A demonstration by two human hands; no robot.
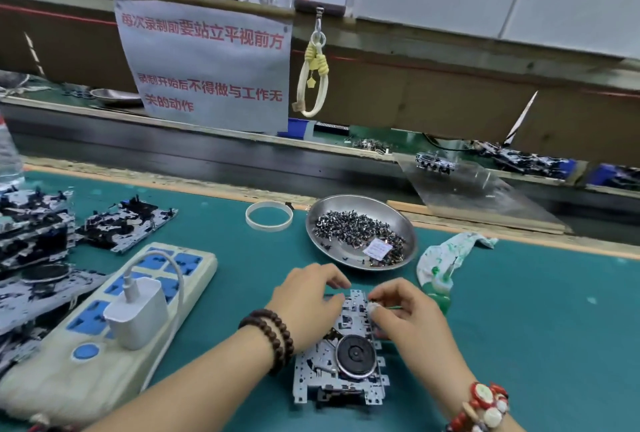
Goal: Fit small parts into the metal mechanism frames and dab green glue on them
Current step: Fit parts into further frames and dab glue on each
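worktop [519, 293]: frames [31, 241] stacked at left, likely pending. one frame [341, 362] lies near centre under both hands. left hand [308, 300] steadies it, fingers curled on its edge. right hand [405, 310] pinches a small item, unclear. dish [408, 223] holds parts [360, 227]; glue bottle [436, 293] idle beside.

Teal mat [519, 310] – silver frame [337, 372], green glue bottle [437, 296], white-blue power strip [114, 320].

Both hands [308, 296] [403, 310] rest on metal frame [337, 379]; parts dish [401, 220] beyond.
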